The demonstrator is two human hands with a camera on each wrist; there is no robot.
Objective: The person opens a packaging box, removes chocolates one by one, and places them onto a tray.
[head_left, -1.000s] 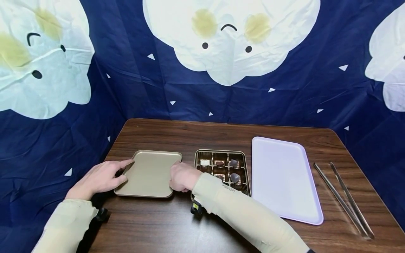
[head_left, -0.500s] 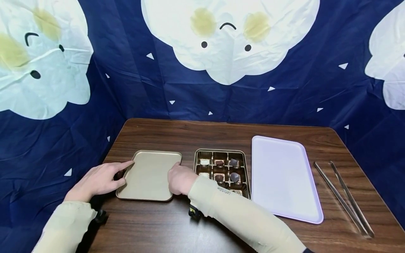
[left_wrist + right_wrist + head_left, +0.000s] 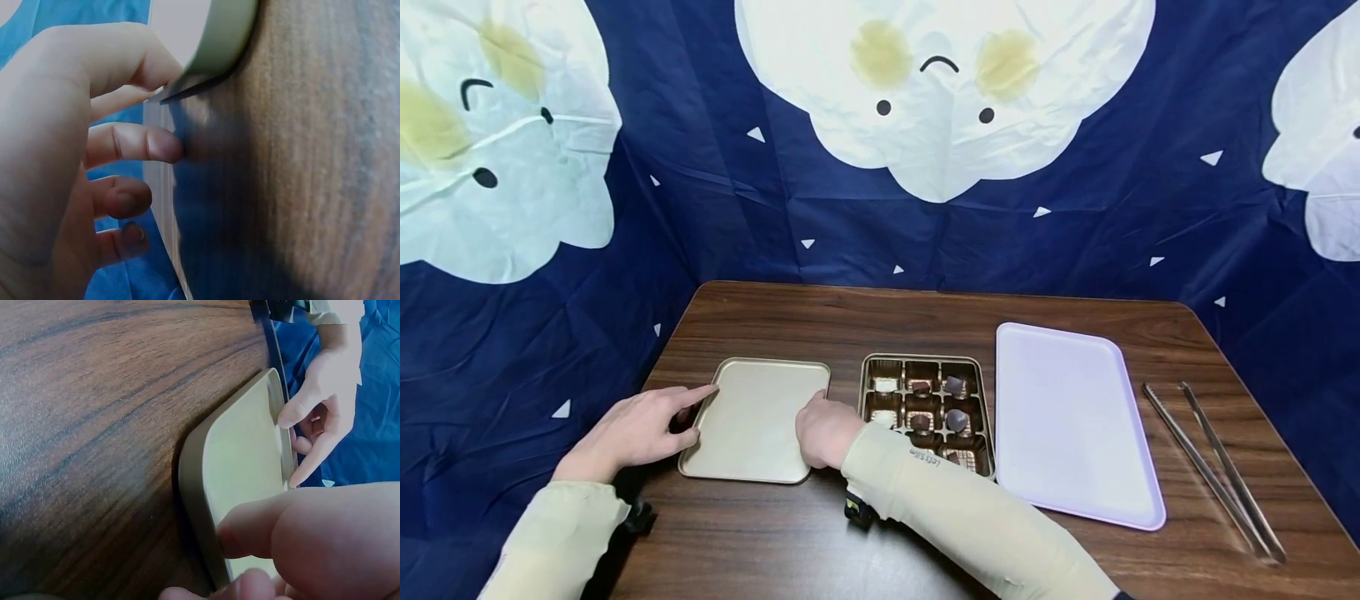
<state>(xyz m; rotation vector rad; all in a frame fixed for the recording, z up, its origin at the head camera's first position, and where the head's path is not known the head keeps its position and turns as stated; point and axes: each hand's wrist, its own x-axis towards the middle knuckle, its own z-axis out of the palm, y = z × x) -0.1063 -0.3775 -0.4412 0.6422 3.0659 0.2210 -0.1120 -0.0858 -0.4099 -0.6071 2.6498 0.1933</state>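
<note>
In the head view a shallow gold square tray (image 3: 752,421) with a raised rim lies flat on the table. My left hand (image 3: 632,429) touches its left rim with index finger and thumb spread apart; in the left wrist view the other fingers (image 3: 134,142) hang loosely bent beside it. At the right rim my right hand (image 3: 829,432) grips the edge, thumb on the inner side and the other fingers curled outside, partly out of view. Just right of that hand stands a gold compartment box (image 3: 922,357) holding several chocolates (image 3: 957,421); my right sleeve covers its lower left part.
A pale lilac tray (image 3: 1075,425) lies to the right of the chocolate box. Metal tongs (image 3: 1221,475) rest spread near the right table edge. Dark blue cloth (image 3: 850,225) with white clouds hangs behind and beside the wooden table (image 3: 745,533).
The gold tray has shifted slightly toward me and turned a little. My right hand has moved slightly left and nearer along with it, baring more of the chocolate box. The left hand is nearly still.
</note>
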